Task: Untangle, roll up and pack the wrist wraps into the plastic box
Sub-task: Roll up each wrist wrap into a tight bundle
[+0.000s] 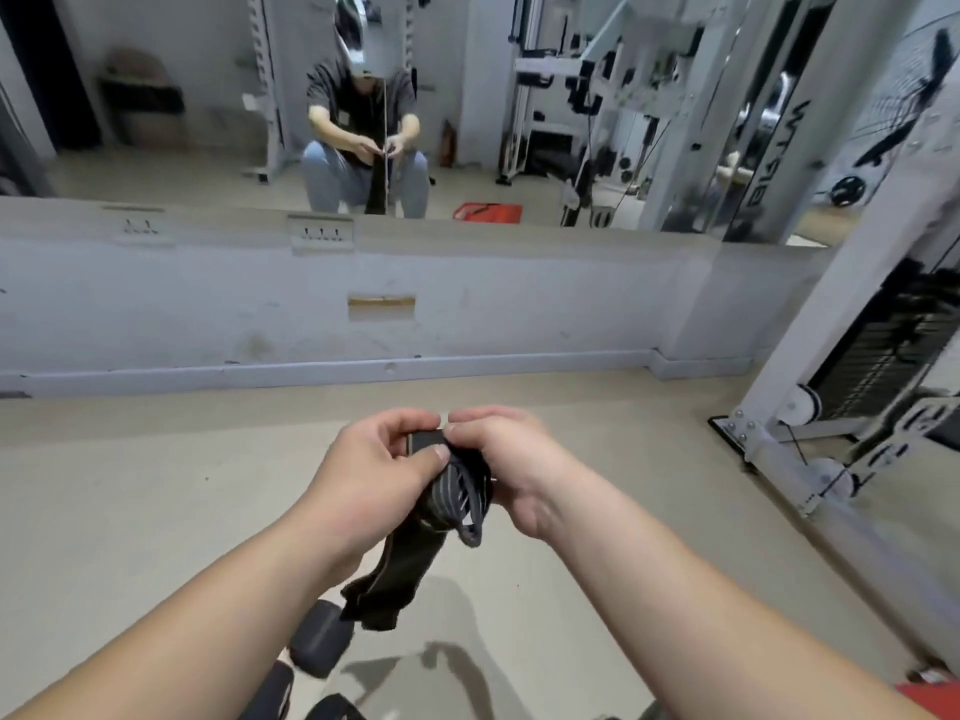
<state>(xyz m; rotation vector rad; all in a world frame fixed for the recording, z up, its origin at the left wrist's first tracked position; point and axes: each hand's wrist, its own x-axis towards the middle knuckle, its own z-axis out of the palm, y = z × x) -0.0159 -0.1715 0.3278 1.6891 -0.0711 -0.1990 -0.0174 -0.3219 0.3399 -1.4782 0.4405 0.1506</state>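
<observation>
A black wrist wrap (415,543) with thin white stripes hangs in front of me, above the floor. My left hand (379,470) pinches its top end between thumb and fingers. My right hand (504,459) grips the same end from the right, fingers curled round the fabric. A short dark loop dangles under my right hand. The wrap's long tail falls toward me and ends crumpled near the bench pad. The plastic box is not in view.
Black padded bench parts (322,641) sit below my arms. A white cable machine (857,387) stands at the right. A low wall (363,314) with a mirror above it lies ahead. A red object (930,693) shows at the bottom right corner.
</observation>
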